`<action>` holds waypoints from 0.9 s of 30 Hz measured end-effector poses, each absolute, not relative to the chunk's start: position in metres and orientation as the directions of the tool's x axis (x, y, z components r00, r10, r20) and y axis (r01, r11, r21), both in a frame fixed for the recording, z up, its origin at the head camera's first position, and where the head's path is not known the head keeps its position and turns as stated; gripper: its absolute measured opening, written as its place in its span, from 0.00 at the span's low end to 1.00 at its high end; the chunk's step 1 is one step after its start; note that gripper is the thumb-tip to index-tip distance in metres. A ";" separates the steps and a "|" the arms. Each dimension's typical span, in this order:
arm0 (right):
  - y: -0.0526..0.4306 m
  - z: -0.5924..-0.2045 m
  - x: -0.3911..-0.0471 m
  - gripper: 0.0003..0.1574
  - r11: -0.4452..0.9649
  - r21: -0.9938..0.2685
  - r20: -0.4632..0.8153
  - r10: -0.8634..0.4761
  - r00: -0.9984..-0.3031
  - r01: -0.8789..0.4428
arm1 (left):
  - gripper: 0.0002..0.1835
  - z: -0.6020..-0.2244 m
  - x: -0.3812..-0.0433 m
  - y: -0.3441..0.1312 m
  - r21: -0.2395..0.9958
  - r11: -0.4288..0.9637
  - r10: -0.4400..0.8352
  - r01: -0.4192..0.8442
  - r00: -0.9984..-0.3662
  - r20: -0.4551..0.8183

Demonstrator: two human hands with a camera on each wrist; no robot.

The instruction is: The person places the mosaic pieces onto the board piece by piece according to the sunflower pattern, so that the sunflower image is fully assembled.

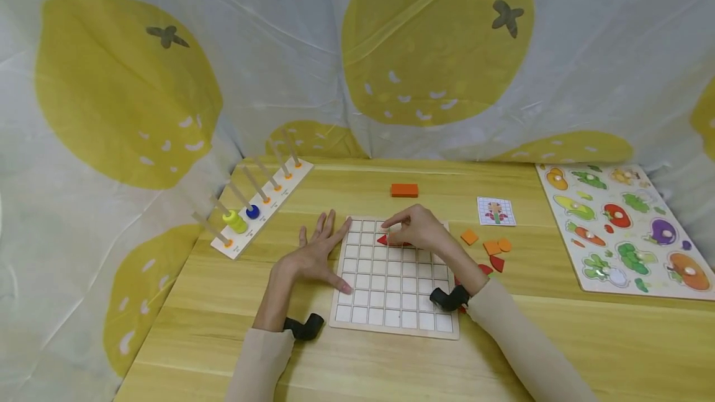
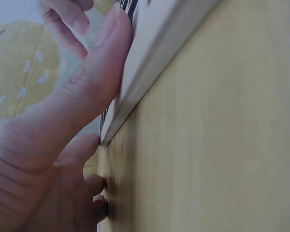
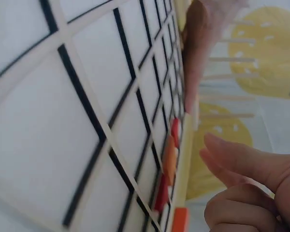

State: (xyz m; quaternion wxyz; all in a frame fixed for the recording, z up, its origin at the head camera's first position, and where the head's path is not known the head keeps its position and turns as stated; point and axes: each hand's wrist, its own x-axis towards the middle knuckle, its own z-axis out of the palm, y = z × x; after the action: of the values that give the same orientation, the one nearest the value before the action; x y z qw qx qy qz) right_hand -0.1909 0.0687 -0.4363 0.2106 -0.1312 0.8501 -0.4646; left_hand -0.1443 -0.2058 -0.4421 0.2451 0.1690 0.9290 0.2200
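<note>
A wooden grid board (image 1: 376, 299) with white squares lies on the table. My left hand (image 1: 313, 253) rests at its left edge with fingers spread, the thumb (image 2: 99, 63) along the rim in the left wrist view. Above the far rows hovers my right hand (image 1: 419, 226), thumb and forefinger tips close together, the other fingers (image 3: 239, 208) curled. No piece shows between those tips, though a small one could be hidden. Below this hand, a red piece (image 1: 382, 240) sits on the board; the right wrist view shows an orange piece (image 3: 169, 157) between red ones.
Orange pieces (image 1: 469, 237) and red pieces (image 1: 496, 263) lie right of the board. Behind stand an orange block (image 1: 404, 190) and a pattern card (image 1: 496, 211). A peg rack (image 1: 258, 222) is at left, a vegetable puzzle board (image 1: 603, 237) at right.
</note>
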 end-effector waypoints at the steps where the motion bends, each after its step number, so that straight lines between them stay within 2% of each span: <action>1: 0.074 -0.434 -0.190 0.17 0.526 -0.851 -0.241 -0.407 -0.881 -0.011 | 0.78 -0.442 -0.144 -0.205 0.491 0.846 0.424 0.209 -0.821 -0.382; 5: 0.104 -0.427 -0.182 0.18 0.513 -0.858 -0.242 -0.360 -0.901 0.025 | 0.78 -0.442 -0.145 -0.204 0.496 0.840 0.435 0.218 -0.818 -0.378; 12: 0.162 -0.434 -0.170 0.19 0.557 -0.831 -0.191 -0.305 -0.933 -0.012 | 0.78 -0.438 -0.142 -0.209 0.481 0.851 0.418 0.209 -0.825 -0.381; 17: 0.195 -0.439 -0.163 0.21 0.562 -0.827 -0.219 -0.280 -0.935 0.026 | 0.78 -0.438 -0.143 -0.211 0.488 0.846 0.426 0.213 -0.821 -0.380; 22: 0.213 -0.442 -0.159 0.25 0.559 -0.824 -0.274 -0.243 -0.931 0.097 | 0.77 -0.438 -0.143 -0.210 0.473 0.853 0.424 0.221 -0.821 -0.381; 27: 0.218 -0.444 -0.159 0.28 0.581 -0.807 -0.286 -0.232 -0.930 0.104 | 0.77 -0.442 -0.143 -0.206 0.489 0.842 0.440 0.230 -0.817 -0.373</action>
State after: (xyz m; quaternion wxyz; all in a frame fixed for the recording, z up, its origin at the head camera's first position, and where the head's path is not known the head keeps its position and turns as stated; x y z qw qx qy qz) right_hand -0.1588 0.2180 -0.4441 0.1838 -0.0366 0.8698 -0.4564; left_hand -0.1435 -0.2064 -0.4417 0.2431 0.1803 0.9283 0.2160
